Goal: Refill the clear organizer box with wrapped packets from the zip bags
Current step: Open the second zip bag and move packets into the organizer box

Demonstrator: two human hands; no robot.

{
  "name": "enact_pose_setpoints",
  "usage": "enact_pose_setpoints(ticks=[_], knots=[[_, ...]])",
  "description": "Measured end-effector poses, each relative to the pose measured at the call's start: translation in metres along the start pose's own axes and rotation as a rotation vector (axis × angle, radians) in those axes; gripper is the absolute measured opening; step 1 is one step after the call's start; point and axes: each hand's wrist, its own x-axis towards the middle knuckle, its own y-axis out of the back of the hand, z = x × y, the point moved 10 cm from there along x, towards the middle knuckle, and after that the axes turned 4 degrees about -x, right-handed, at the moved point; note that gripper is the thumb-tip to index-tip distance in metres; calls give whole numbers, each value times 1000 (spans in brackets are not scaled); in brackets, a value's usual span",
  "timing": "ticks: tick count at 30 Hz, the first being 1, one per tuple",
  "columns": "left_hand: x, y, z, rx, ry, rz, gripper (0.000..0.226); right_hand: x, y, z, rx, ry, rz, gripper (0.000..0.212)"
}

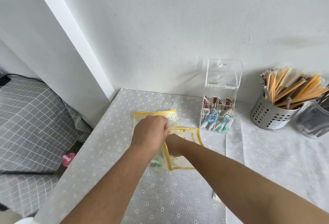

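Note:
A clear organizer box [220, 84] stands by the wall with its lid up; brown packets fill its back compartments and blue and teal ones the front. My left hand [151, 133] pinches the yellow zip edge of a zip bag [188, 134] held open above the table. My right hand [175, 145] reaches into that bag's mouth, its fingers hidden behind plastic and my left hand. Several teal wrapped packets [156, 164] show through the bag's lower part. A second zip bag [170, 117] lies flat just behind.
The table [178, 197] wears a grey daisy-print cloth. At the right stand a perforated metal cup [272, 117] of yellow and brown sticks and a dark container [313, 120]. A small packet [214, 195] lies near my right forearm. Grey checked bedding [32, 117] lies left.

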Motion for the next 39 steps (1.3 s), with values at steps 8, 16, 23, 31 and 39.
enact_pose_setpoints(ticks=[8, 16, 23, 31, 39], knots=[[-1, -1, -2, -2, 3, 4, 11, -2, -7, 13, 276, -94, -69, 28], [-1, -5, -4, 23, 10, -5, 11, -12, 5, 12, 241, -151, 23, 40], [6, 0, -1, 64, 42, -18, 14, -66, 56, 13, 265, -62, 280, 16], [17, -7, 6, 128, 78, -42, 9, -179, 118, 97, 700, -180, 650, 9], [14, -10, 8, 129, 76, -47, 12, -216, 157, 187, 639, -499, 951, 7]])
